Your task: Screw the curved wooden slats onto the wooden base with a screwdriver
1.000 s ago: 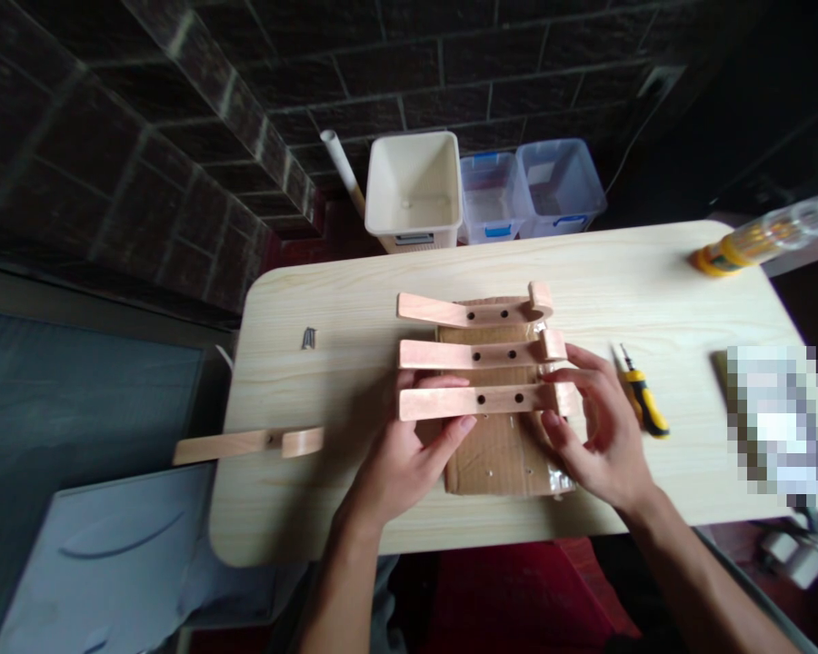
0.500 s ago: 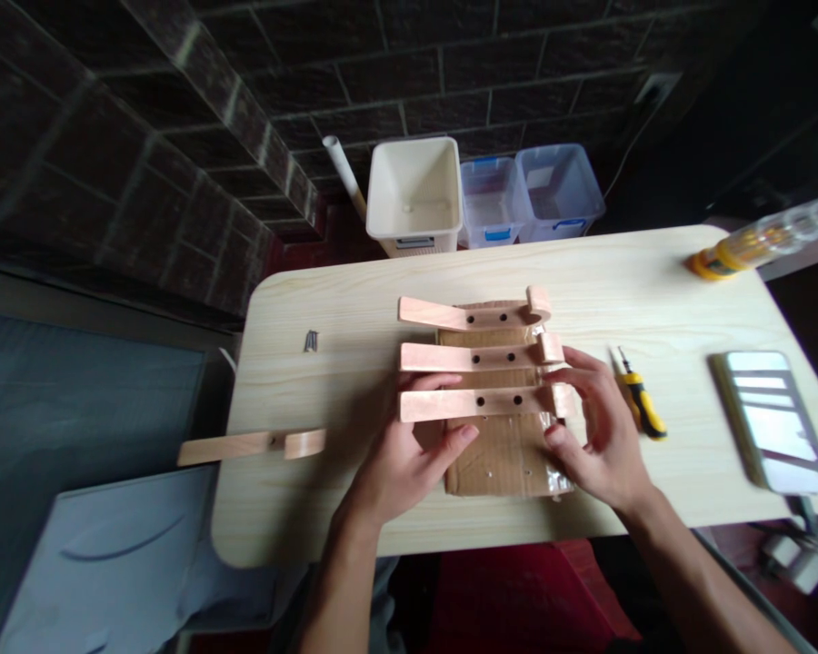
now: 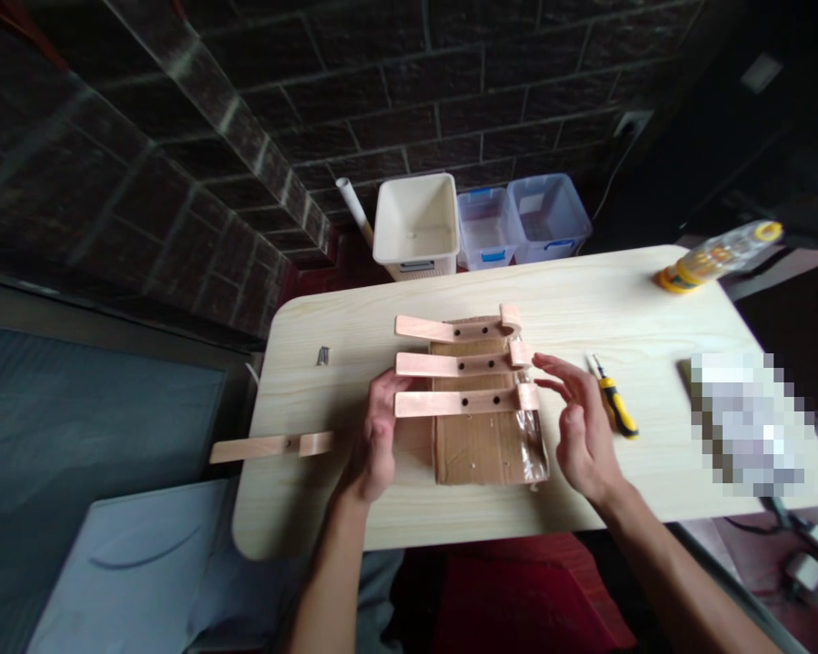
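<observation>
While three wooden hooks (image 3: 431, 365) already span the cardboard box (image 3: 491, 454), a fourth hook (image 3: 263, 447) and screws (image 3: 323, 356) lie aside on the tabletop (image 3: 586, 300); our left hand (image 3: 376, 436) and right hand (image 3: 583, 427) flank them, fingers parted, gripping nothing.

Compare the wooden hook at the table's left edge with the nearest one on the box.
The left hook juts off the table; the nearest box hook spans the cardboard box. The left hook shows one dark hole, the nearest box hook two. Both are wooden, curled ends rightward.
</observation>
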`<state>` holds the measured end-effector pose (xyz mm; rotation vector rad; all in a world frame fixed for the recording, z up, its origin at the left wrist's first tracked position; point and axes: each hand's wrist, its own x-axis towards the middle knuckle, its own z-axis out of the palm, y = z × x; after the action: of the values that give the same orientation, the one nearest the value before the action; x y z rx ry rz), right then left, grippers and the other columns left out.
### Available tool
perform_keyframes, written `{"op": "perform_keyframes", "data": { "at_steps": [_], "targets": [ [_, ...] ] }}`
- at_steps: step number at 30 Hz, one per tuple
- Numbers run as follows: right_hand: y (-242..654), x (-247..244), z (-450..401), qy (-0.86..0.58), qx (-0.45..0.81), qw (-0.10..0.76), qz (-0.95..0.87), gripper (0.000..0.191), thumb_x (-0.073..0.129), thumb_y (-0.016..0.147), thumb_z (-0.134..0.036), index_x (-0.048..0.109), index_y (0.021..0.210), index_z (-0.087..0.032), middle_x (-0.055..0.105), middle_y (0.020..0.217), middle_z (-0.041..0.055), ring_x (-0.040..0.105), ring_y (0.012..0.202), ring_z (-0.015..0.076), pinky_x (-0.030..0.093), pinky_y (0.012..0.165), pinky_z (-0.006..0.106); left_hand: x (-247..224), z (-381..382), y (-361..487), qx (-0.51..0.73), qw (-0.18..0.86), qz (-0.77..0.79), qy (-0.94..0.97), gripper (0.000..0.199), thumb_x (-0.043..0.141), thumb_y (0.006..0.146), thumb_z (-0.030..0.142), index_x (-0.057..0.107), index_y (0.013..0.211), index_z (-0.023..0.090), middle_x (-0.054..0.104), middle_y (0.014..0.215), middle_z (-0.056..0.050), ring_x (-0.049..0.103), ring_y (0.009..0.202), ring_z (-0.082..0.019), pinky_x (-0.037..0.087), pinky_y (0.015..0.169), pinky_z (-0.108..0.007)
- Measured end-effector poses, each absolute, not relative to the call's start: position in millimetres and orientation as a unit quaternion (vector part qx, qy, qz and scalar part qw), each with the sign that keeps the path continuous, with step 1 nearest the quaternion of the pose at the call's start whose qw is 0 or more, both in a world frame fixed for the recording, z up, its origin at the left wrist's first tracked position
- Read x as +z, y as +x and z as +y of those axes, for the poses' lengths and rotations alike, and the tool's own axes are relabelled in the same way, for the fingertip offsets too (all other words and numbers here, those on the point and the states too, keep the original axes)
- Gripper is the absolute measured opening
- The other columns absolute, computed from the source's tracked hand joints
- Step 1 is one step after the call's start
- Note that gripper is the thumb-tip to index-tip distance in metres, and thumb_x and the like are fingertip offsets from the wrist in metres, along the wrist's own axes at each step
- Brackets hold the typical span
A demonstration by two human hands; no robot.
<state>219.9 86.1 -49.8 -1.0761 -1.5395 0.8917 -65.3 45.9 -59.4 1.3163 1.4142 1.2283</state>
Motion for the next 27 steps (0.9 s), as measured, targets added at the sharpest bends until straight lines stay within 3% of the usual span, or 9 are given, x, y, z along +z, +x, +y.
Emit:
{"op": "perform_keyframes", "data": {
  "at_steps": [5,9,12,18,21,27],
  "targets": [
    [223,-49,88,-0.483,0.354,0.526,-0.604,0.039,0.045,0.11,-0.047,0.057,0.14,-0.024,0.065,0.14,0.0156,0.066,0.128,0.0301,0.061,0.099,0.052,-43,46,-65,0.56,0.41,0.559,0.454,0.075,0.026,0.1,0.084,0.056,0.135,0.025,0.067,0.143,-0.016,0.067,0.133,-0.03,0.056,0.11,-0.047],
    [228,-47,88,-0.499,0.354,0.535,-0.582,0.035,0.049,0.109,-0.044,0.06,0.135,-0.023,0.068,0.134,0.0147,0.068,0.121,0.0289,0.06,0.098,0.053,-12,36,-76,0.525,0.274,0.655,0.47,0.046,0.046,0.106,0.062,0.06,0.124,0.021,0.068,0.141,-0.017,0.073,0.12,-0.026,0.061,0.099,-0.041],
    [232,-46,89,-0.503,0.359,0.548,-0.564,0.033,0.05,0.109,-0.046,0.06,0.132,-0.023,0.069,0.132,0.0139,0.07,0.116,0.0275,0.06,0.094,0.051,12,45,-97,0.482,0.204,0.693,0.496,0.041,0.059,0.103,0.056,0.062,0.121,0.019,0.073,0.13,-0.015,0.073,0.119,-0.024,0.059,0.104,-0.039],
    [243,-47,93,-0.511,0.365,0.562,-0.538,0.035,0.06,0.103,-0.05,0.06,0.126,-0.023,0.072,0.125,0.0131,0.073,0.107,0.0256,0.063,0.086,0.047,44,116,-161,0.303,0.186,0.767,0.534,0.028,0.069,0.101,0.04,0.07,0.112,0.014,0.076,0.112,-0.01,0.073,0.109,-0.022,0.06,0.103,-0.04],
    [250,-45,94,-0.517,0.368,0.561,-0.532,0.036,0.062,0.102,-0.051,0.061,0.124,-0.023,0.073,0.124,0.0136,0.075,0.102,0.0252,0.064,0.084,0.046,49,142,-182,0.189,0.193,0.803,0.532,0.037,0.069,0.103,0.039,0.066,0.131,0.016,0.069,0.13,-0.011,0.07,0.113,-0.024,0.063,0.097,-0.046],
    [263,-33,93,-0.529,0.376,0.546,-0.53,0.038,0.073,0.095,-0.051,0.066,0.12,-0.023,0.075,0.12,0.0141,0.076,0.098,0.0279,0.064,0.077,0.044,47,150,-191,0.057,0.157,0.829,0.534,0.037,0.068,0.103,0.04,0.066,0.134,0.019,0.066,0.137,-0.011,0.069,0.118,-0.026,0.062,0.099,-0.046]
  ]
}}
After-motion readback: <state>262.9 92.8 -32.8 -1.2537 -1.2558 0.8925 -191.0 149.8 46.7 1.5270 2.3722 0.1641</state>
